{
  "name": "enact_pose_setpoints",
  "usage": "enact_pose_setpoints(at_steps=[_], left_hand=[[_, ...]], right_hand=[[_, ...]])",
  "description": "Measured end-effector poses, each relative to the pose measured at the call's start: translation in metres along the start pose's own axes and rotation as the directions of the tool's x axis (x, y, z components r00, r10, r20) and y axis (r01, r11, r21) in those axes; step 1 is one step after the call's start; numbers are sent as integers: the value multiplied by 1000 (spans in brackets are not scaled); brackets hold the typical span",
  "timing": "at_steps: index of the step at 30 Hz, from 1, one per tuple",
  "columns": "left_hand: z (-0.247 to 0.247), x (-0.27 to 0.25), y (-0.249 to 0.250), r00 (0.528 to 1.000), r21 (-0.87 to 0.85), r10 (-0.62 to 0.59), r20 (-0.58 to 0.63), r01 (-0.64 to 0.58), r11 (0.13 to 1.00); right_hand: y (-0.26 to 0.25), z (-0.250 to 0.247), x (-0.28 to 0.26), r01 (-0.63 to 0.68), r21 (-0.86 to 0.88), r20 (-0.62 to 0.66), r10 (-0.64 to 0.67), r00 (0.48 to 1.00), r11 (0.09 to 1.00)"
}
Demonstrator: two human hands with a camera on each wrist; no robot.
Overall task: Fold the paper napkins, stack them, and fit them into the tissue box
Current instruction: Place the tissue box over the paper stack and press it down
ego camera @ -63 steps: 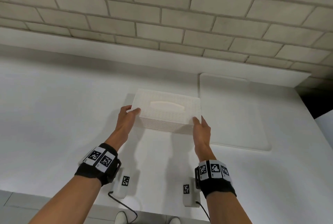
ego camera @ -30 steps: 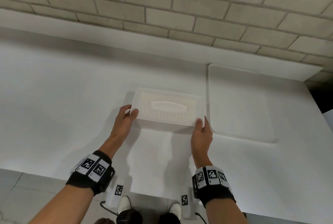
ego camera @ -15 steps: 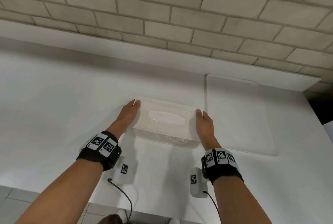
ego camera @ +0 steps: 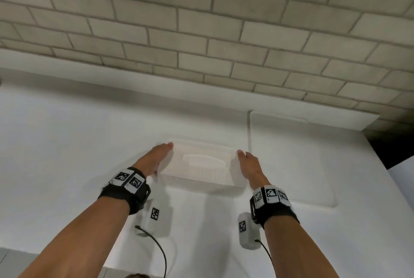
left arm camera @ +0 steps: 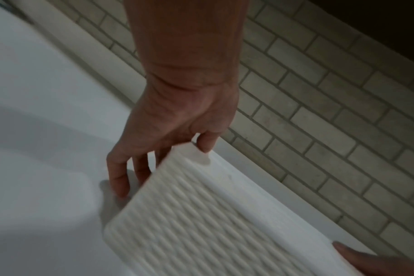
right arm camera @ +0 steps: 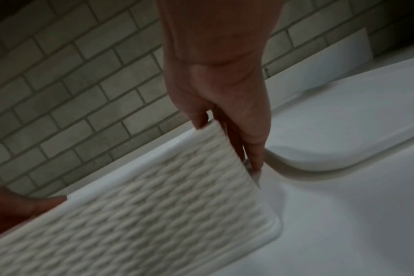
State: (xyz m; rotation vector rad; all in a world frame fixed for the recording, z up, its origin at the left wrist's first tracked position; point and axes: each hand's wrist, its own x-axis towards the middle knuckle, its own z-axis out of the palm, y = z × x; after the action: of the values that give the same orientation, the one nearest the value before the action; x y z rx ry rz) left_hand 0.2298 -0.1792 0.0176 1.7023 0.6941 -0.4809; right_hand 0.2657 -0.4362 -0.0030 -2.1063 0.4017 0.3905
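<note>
A white tissue box [ego camera: 201, 174] with a woven pattern and an oval slot [ego camera: 202, 160] in its lid sits low on the white counter [ego camera: 67, 154], near the back ledge. My left hand [ego camera: 156, 156] grips its left end. The thumb lies over the top corner and the fingers [left arm camera: 117, 177] run down the end wall to the counter. My right hand [ego camera: 248, 165] grips the right end the same way, thumb on the top edge, fingers [right arm camera: 253, 149] down the side. The box [left arm camera: 201, 224] [right arm camera: 154, 214] looks blurred in both wrist views. No napkins show.
A flat white mat [ego camera: 291, 161] lies just right of the box, its rounded corner [right arm camera: 319, 158] close to my right fingers. A brick wall [ego camera: 201, 31] and a raised white ledge [ego camera: 112, 85] close off the back. A dark gap [ego camera: 392, 147] opens at the far right.
The box, held up above the counter earlier, has gone down and away from me toward the wall. Both hands slid along its ends, arms stretched further out.
</note>
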Motion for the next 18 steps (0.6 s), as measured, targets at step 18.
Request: enact_pose_setpoints(at_steps=[18], left_hand=[[47,16,-1,668,770,721,185,-555,316]], right_hand=[[-6,46,-21,457,-306,38,-469,882,835]])
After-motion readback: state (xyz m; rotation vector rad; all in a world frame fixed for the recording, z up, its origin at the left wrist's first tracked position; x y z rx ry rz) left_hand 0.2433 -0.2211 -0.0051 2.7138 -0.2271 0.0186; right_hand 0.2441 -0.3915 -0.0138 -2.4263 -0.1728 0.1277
